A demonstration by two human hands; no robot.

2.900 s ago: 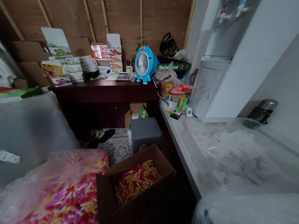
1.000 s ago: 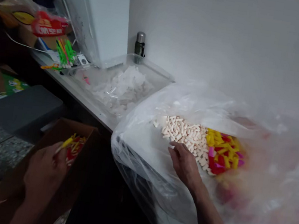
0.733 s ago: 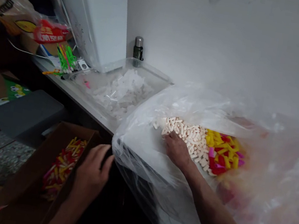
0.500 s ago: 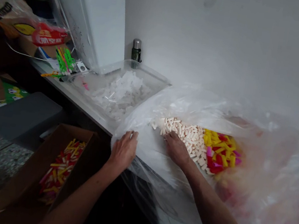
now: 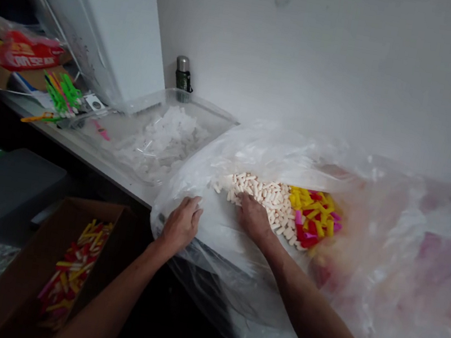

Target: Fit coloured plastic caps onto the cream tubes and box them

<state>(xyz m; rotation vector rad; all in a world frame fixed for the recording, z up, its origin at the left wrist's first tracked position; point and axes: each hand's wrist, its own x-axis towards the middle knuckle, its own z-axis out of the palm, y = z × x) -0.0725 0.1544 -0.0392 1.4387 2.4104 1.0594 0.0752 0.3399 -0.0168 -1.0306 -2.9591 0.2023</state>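
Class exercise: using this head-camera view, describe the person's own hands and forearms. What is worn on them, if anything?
The left hand and right hand are bare: no gloves, and no ring, watch or bracelet shows. The left forearm and right forearm are uncovered, with no sleeve in view.

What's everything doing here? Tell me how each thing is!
Left hand, resting on the bag's edge
Right hand, touching the white pellets
Clear plastic bag, open
White pellets, heaped inside the bag
Cardboard box, open, holding coloured sticks
Flask, standing upright
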